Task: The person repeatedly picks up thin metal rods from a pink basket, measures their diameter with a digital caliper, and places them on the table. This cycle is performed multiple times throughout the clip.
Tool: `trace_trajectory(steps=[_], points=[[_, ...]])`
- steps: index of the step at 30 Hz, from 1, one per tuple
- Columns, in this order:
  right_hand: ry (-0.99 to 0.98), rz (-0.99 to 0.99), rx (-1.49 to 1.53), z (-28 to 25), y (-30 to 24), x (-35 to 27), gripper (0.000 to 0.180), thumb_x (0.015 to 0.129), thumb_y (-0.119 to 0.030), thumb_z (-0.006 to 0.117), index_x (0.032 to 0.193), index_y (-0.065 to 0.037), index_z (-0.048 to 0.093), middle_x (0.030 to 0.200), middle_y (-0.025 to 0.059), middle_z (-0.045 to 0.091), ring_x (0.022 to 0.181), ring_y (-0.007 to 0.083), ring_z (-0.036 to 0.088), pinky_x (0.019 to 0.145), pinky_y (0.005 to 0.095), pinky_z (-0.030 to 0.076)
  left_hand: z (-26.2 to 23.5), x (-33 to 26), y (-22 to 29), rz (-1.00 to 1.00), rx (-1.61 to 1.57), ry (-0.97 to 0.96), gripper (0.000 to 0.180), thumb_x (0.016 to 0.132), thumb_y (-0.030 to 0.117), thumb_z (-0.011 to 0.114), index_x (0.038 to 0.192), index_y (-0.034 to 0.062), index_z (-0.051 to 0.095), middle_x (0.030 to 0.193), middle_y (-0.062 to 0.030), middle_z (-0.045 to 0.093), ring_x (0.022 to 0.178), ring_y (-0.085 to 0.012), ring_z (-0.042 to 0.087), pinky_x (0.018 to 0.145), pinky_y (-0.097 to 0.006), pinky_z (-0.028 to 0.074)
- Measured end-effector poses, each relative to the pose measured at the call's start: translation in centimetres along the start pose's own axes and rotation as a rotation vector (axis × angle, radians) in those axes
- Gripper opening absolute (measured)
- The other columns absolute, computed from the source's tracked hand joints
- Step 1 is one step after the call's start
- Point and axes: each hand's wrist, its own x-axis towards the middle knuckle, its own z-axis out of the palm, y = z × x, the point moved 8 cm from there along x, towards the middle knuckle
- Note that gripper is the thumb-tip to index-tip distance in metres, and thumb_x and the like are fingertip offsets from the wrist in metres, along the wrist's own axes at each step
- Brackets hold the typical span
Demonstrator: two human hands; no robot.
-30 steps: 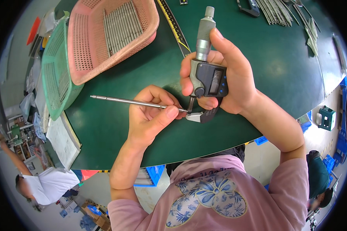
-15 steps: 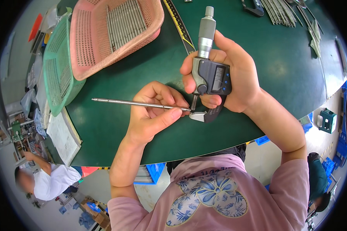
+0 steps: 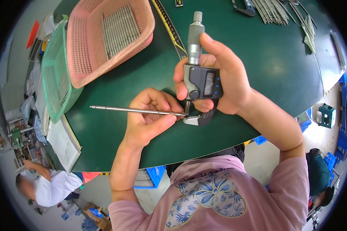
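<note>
**Rod lies crosswise in the micrometer's gap**

Your left hand pinches the thin, straight steel rod between thumb and curled fingers, close to the rod's right end. The rod runs nearly level across the view, its long axis left to right, with the free end pointing out to your left over the dark green counter. The gripped end sits in the gap of the grey digital micrometer with a black frame and small screen, right at the foot of its spindle.

Your right hand is wrapped closed around the micrometer body, fingers behind the frame and the thumb reaching up beside the ribbed metal thimble, which stands almost upright. So the two axes cross at about a right angle: rod horizontal, spindle vertical. Whether the measuring faces touch the rod cannot be made out here.

Both hands meet at that one spot, above the near edge of the counter; your left hand is the nearer one to the rod, your right to the thimble.

Farther off to your left, a pink plastic mesh basket holding more steel rods leans on a green mesh basket.
</note>
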Motion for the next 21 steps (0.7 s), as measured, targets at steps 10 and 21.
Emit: trace_trajectory(steps=[10,21], points=[[-0.013,-0.034,0.07,0.6,-1.0,-0.2,0.065,0.084,-0.054,0.027,0.089,0.006,0.052,0.064,0.0145,0.058,0.032,0.0147,0.041,0.03,0.0239,0.032,-0.7,-0.4,1.5,0.074,0.218,0.207,0.029,0.071,0.015,0.055,0.085,0.0003,0.034,0.051,-0.0086,0.046,0.038,-0.0143,0.042,0.035,-0.024,0.038],[-0.217,-0.179,-0.072,1.1,-1.6,-1.0,0.034,0.075,-0.033,0.046,0.08,0.0,0.054,0.062,0.0164,0.058,0.034,0.0158,0.041,0.036,0.0293,0.035,1.7,-1.5,1.2,-0.148,0.321,-0.207,0.049,0.077,0.01,0.055,0.117,-0.0094,0.033,0.053,-0.0031,0.039,0.039,-0.0112,0.034,0.038,-0.021,0.03]])
